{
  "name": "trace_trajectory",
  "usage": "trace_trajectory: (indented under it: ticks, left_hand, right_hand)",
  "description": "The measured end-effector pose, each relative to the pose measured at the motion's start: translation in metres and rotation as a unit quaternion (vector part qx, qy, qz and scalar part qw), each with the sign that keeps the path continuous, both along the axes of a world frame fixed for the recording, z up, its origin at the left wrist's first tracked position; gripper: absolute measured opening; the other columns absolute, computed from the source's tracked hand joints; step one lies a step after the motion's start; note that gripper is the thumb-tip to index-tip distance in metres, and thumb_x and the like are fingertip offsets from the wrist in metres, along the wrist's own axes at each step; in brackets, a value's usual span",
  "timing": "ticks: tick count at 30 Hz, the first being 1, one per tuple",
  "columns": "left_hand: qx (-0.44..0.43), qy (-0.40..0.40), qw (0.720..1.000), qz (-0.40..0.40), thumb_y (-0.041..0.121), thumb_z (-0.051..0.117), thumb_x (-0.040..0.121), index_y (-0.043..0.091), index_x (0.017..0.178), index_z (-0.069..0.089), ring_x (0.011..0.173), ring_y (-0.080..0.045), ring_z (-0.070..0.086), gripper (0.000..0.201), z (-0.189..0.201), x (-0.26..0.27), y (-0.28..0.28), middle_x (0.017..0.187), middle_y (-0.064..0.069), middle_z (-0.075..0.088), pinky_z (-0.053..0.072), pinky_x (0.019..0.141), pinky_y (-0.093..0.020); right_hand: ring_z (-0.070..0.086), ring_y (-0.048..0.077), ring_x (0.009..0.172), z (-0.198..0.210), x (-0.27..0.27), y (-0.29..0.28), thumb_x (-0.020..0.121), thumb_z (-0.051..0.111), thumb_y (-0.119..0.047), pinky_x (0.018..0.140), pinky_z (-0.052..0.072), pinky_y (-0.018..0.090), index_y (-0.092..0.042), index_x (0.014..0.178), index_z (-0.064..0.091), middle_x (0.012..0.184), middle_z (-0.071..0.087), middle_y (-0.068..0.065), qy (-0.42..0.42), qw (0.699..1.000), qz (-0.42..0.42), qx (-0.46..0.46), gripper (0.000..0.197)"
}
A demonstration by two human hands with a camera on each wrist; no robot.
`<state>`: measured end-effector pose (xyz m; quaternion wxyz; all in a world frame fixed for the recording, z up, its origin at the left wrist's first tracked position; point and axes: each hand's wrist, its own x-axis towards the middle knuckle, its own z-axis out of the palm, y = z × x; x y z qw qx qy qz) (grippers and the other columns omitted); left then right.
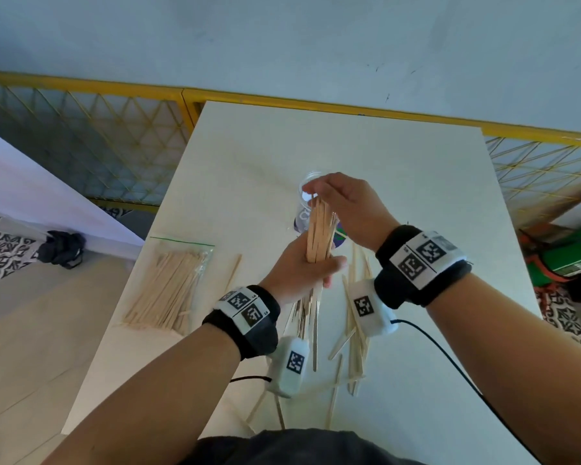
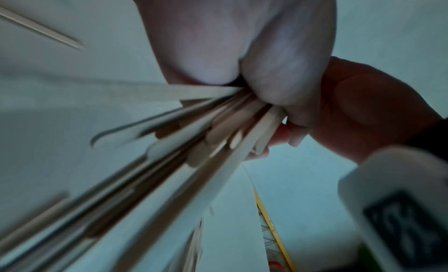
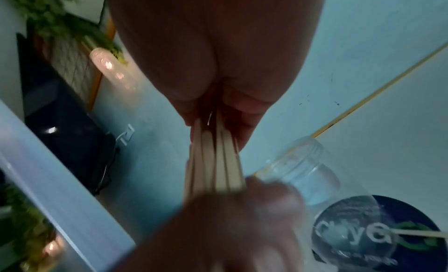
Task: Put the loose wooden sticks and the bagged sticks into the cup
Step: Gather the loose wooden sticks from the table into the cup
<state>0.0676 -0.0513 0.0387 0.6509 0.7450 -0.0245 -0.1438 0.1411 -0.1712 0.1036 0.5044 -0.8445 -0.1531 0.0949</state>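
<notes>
Fingers of my left hand are wrapped round the middle of a bundle of loose wooden sticks, held nearly upright at the centre of the head view. My right hand comes over the top, its fingertips closed on the bundle's upper ends; the right wrist view shows those ends running up between my fingers.

I judge the sticks light and stiff, but smooth enough to slide past one another and fan out. In the left wrist view the lower ends already splay below my grip. So a firm hold round the middle suits them, with the other hand squaring the tips.

Behind the bundle, just beyond my right fingertips, stands the clear cup on the pale table. Whether the sticks touch its rim I cannot tell.

More loose sticks lie scattered on the table in the lower centre of the frame, under my wrists. At centre left lies the bagged sticks, flat in a clear pouch, well apart from both hands. I expect that pouch to be floppy and slick, best taken round its middle.
</notes>
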Motion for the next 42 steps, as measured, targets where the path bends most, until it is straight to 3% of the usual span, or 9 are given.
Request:
trace_trajectory:
  ticks: [4,11,13,17,24,28,31,35,42]
  left_hand:
    - [0.016,0.004,1.0,0.009,0.023,0.066,0.092,0.016,0.089,0.055,0.056,-0.014,0.058,0.014,0.005,0.006,0.001,0.063,-0.004,0.062,0.053,0.065,-0.032]
    - [0.019,-0.008,0.999,0.04,0.013,0.057,0.095,0.007,0.087,0.054,0.05,-0.012,0.054,0.011,0.003,0.013,-0.002,0.059,-0.006,0.057,0.048,0.056,-0.025]
    - [-0.002,-0.012,0.998,0.064,0.011,0.055,0.096,0.007,0.092,0.055,0.049,-0.012,0.052,0.006,0.002,0.015,-0.001,0.058,0.001,0.057,0.048,0.054,-0.026]
    - [-0.071,-0.038,0.992,0.101,0.005,0.056,0.096,0.012,0.088,0.058,0.053,-0.011,0.054,0.011,0.01,0.026,0.005,0.062,0.006,0.059,0.048,0.054,-0.026]
    - [-0.085,-0.072,0.984,0.138,0.012,0.055,0.099,0.01,0.082,0.048,0.051,-0.018,0.049,0.019,0.023,0.039,0.01,0.053,0.002,0.049,0.049,0.061,-0.034]
    - [-0.106,-0.084,0.982,0.131,0.012,0.058,0.097,0.01,0.083,0.048,0.054,-0.02,0.051,0.018,0.032,0.043,0.009,0.055,0.005,0.051,0.052,0.066,-0.038]
    - [-0.089,-0.087,0.981,0.15,0.013,0.058,0.098,0.003,0.081,0.054,0.06,-0.024,0.061,0.02,0.034,0.041,0.013,0.058,-0.003,0.059,0.056,0.068,-0.036]
    - [-0.089,-0.086,0.983,0.132,0.014,0.054,0.1,0.001,0.073,0.055,0.057,-0.026,0.059,0.03,0.031,0.04,0.018,0.056,-0.003,0.057,0.053,0.066,-0.033]
    - [-0.168,-0.028,0.97,0.175,0.016,0.055,0.097,0.009,0.068,0.049,0.053,-0.024,0.048,0.03,0.026,0.046,0.018,0.058,-0.004,0.046,0.05,0.059,-0.034]
  right_hand:
    - [0.06,0.01,0.104,-0.008,-0.01,0.005,0.102,0.034,-0.023,0.088,0.047,0.022,-0.023,0.13,0.048,0.113,0.066,-0.001,-0.001,0.999,0.04,0.001,0.031]
    - [0.048,0.006,0.121,-0.011,-0.009,0.0,0.099,0.04,-0.032,0.101,0.04,0.03,-0.026,0.135,0.049,0.136,0.048,-0.013,0.069,0.993,0.093,-0.032,0.037]
    - [0.04,0.01,0.135,-0.018,-0.01,-0.005,0.096,0.048,-0.036,0.111,0.035,0.036,-0.03,0.146,0.033,0.152,0.034,-0.008,0.097,0.992,0.082,-0.003,0.052]
    - [0.05,0.01,0.127,-0.039,-0.025,-0.013,0.075,0.068,-0.045,0.109,0.041,0.044,-0.032,0.149,0.019,0.148,0.041,-0.004,0.163,0.982,0.069,0.067,0.089]
    - [0.064,0.015,0.11,-0.063,-0.048,-0.02,0.054,0.085,-0.048,0.099,0.051,0.041,-0.023,0.132,0.044,0.121,0.064,0.001,0.273,0.953,0.131,0.012,0.091]
    - [0.07,0.025,0.087,-0.061,-0.05,-0.007,0.067,0.08,-0.031,0.088,0.054,0.037,-0.005,0.097,0.063,0.098,0.072,0.013,0.266,0.957,0.118,-0.003,0.043]
    - [0.065,0.019,0.057,-0.055,-0.052,0.0,0.086,0.061,-0.006,0.067,0.055,0.033,-0.006,0.081,0.055,0.071,0.063,0.008,0.324,0.94,0.102,0.045,0.008]
    - [0.042,0.014,0.045,-0.057,-0.057,0.006,0.092,0.049,-0.006,0.051,0.045,0.03,-0.012,0.08,0.041,0.063,0.043,0.002,0.343,0.933,0.108,0.034,0.016]
    - [0.026,0.008,0.039,-0.057,-0.056,0.003,0.093,0.056,-0.028,0.04,0.026,0.02,-0.018,0.065,0.036,0.045,0.039,-0.01,0.346,0.935,0.072,0.03,0.036]
